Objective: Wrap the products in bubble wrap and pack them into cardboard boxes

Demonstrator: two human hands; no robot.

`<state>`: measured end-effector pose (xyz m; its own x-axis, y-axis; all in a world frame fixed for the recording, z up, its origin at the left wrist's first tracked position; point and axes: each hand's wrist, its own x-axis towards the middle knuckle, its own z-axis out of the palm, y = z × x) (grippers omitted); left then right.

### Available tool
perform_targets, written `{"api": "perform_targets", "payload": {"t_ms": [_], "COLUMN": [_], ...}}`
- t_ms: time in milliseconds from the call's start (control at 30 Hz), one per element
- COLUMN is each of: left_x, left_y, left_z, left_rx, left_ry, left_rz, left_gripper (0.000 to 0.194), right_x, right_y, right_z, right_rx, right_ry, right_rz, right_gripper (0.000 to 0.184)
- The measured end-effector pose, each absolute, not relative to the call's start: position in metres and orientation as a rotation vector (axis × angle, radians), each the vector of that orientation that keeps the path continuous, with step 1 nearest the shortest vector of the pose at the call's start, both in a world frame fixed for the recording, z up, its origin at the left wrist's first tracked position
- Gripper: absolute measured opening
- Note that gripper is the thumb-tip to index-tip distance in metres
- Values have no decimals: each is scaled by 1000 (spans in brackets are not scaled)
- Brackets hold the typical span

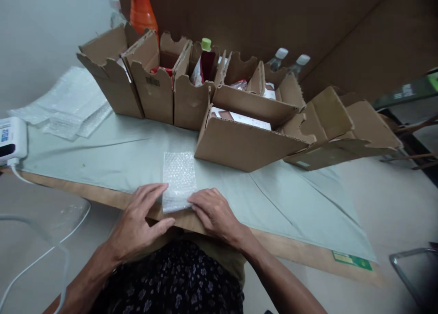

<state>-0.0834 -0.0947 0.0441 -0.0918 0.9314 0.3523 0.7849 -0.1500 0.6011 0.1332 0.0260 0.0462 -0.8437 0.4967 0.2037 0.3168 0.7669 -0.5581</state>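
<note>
A small rectangular piece of bubble wrap (pixel 179 173) lies flat on the pale green cloth near the table's front edge, its lower end looking folded or layered. At its left side is my left hand (pixel 142 218), open, with the thumb spread away from the fingers and the fingertips by the wrap's edge. My right hand (pixel 215 213) is closed at the lower right corner, fingers and thumb together on the wrap. Whether anything lies inside the wrap, I cannot tell.
Several open cardboard bins (pixel 155 97) line the back, with packets and boxes inside. One cardboard bin (pixel 246 143) stands forward, holding a white box (pixel 239 117). Bubble wrap sheets (pixel 73 99) are stacked left, near a white device (pixel 13 140) with a cable. Bottles stand behind.
</note>
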Motion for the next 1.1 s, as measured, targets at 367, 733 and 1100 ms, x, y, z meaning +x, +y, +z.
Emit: {"api": "perform_targets", "payload": {"t_ms": [367,733,1100], "left_x": [-84,-82,-82], "left_y": [-63,-81,-72], "left_z": [21,35,30], "left_rx": [1872,2052,1442], "left_ry": [2122,1907,2121], "left_rz": [998,1038,1247], "left_gripper": [31,24,46], "right_x": [130,122,109], "right_y": [27,38,44], "right_z": [45,55,47], "right_rx": [-664,-682,-740], "right_ry": [-2565,-2661,-2675], "right_rz": [338,710,575], "right_gripper": [26,25,23]}}
